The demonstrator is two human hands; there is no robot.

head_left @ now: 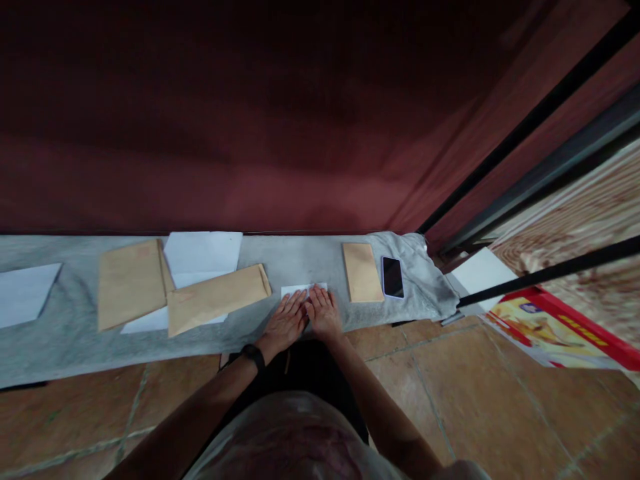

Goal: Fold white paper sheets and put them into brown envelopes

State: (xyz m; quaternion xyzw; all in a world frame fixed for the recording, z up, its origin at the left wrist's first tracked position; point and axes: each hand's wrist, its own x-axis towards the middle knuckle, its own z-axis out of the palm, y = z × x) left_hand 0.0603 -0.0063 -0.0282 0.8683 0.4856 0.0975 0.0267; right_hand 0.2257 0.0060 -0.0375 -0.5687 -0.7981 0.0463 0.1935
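Note:
Side by side, my left hand (286,323) and my right hand (323,313) lie flat on a small white piece of paper (289,290). Only the paper's far edge shows; my palms and fingers cover the rest. Both hands have their fingers stretched out, and their inner edges touch. The paper rests on a grey cloth (300,257) spread over a long, narrow surface. Just left of my left hand is a long brown envelope (215,298), slanted across white sheets (203,257). To the right of my right hand lies a smaller brown envelope (362,272).
A phone (393,277) lies near the cloth's right end. Farther left are a large brown envelope (131,283) and a white sheet (27,293). A dark red wall (280,167) rises behind. At right, black bars slant past a red and yellow box (560,327).

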